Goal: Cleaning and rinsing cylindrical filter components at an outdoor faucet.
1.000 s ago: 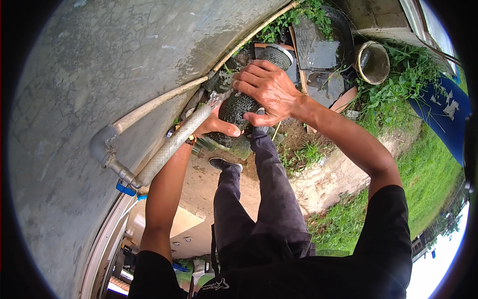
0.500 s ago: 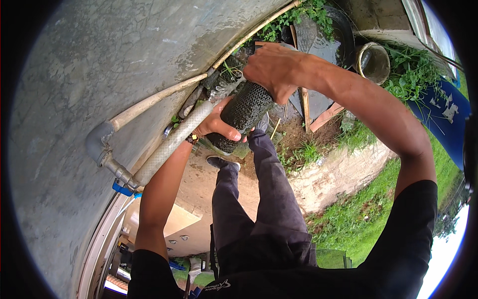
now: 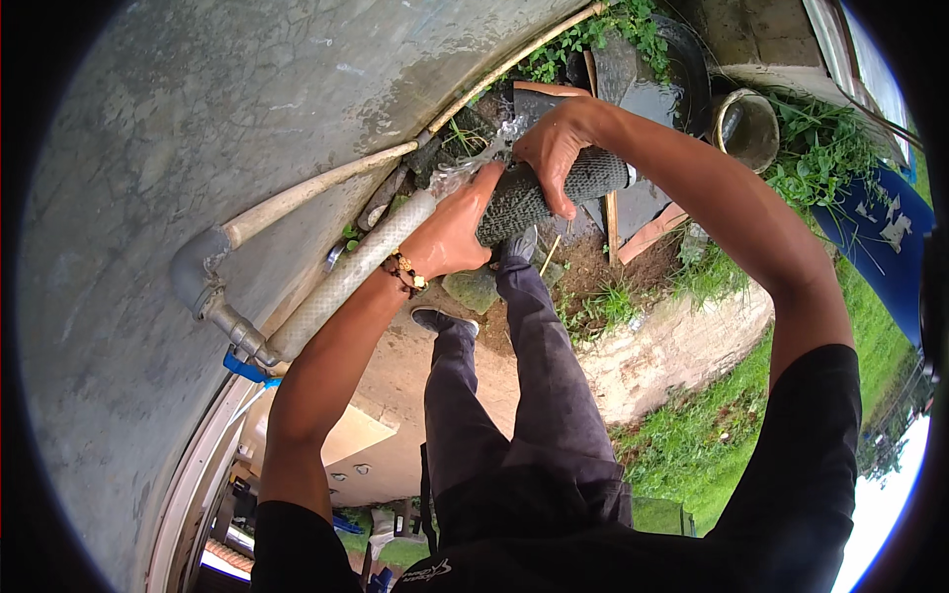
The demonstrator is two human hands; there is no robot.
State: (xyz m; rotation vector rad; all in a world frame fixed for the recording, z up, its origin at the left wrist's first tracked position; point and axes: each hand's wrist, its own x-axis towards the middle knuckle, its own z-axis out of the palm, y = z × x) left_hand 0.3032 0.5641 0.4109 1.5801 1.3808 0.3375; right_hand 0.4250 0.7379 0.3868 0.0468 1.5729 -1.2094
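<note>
In the head view, a dark cylinder (image 3: 520, 204) with a mesh-like surface is just beyond the mouth of the pale hose (image 3: 351, 279), to its right, and it lies slantwise with a light rim at its far end. The left hand (image 3: 453, 229) is right beside the mouth of the hose and holds the near end of the cylinder; the fingers seem to be bent around it, although their undersides are hidden from this side. On this wrist there is a bracelet (image 3: 403, 273), to the right of the hose. The right hand (image 3: 552, 150), farther from the hose, grips the cylinder from above, with the thumb lying down over the mesh. Clear water (image 3: 463, 178) comes out of the hose mouth and splashes toward the right hand.

At the lower end of the hose is a valve with a blue handle (image 3: 242, 366), and to the left of the hose is a grey elbow pipe (image 3: 198, 269) against the concrete wall (image 3: 217, 128). Well to the right of the hose stand a bucket (image 3: 748, 128) and green plants (image 3: 819, 160); nearer to it, also on the right, is a dark shoe (image 3: 443, 321).
</note>
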